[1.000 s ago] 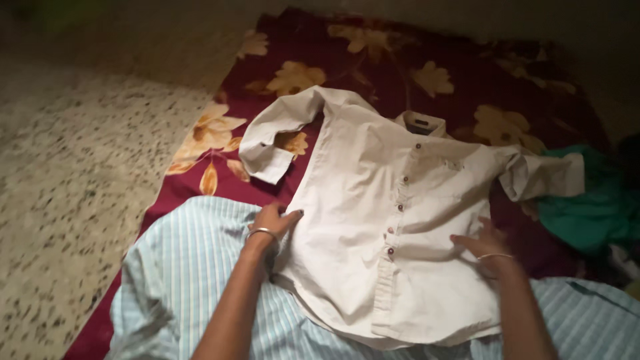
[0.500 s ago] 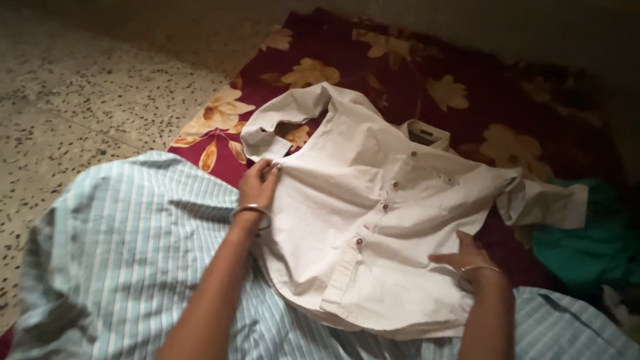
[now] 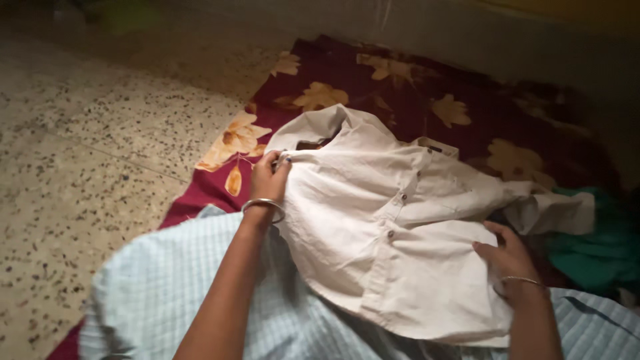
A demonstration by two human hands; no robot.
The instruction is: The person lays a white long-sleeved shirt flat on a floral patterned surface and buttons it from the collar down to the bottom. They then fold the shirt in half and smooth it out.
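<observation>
A cream button-up shirt (image 3: 360, 220) lies spread over a maroon floral cloth (image 3: 400, 87) and my lap, which is covered by light blue striped fabric (image 3: 173, 287). My left hand (image 3: 270, 179), with a bangle on the wrist, pinches the shirt's left side near the folded sleeve. My right hand (image 3: 508, 257), also wearing a bangle, grips the shirt's right edge near the hem. The collar (image 3: 437, 148) points away from me. The right sleeve (image 3: 553, 210) trails off to the right.
A green garment (image 3: 593, 247) lies bunched at the right edge. Speckled stone floor (image 3: 80, 173) stretches to the left of the cloth. A wall base (image 3: 467, 33) runs along the far side.
My left hand has slid up the shirt's left side to the sleeve area and gripped it. The right hand has closed on the right edge, and the shirt body has bunched inward.
</observation>
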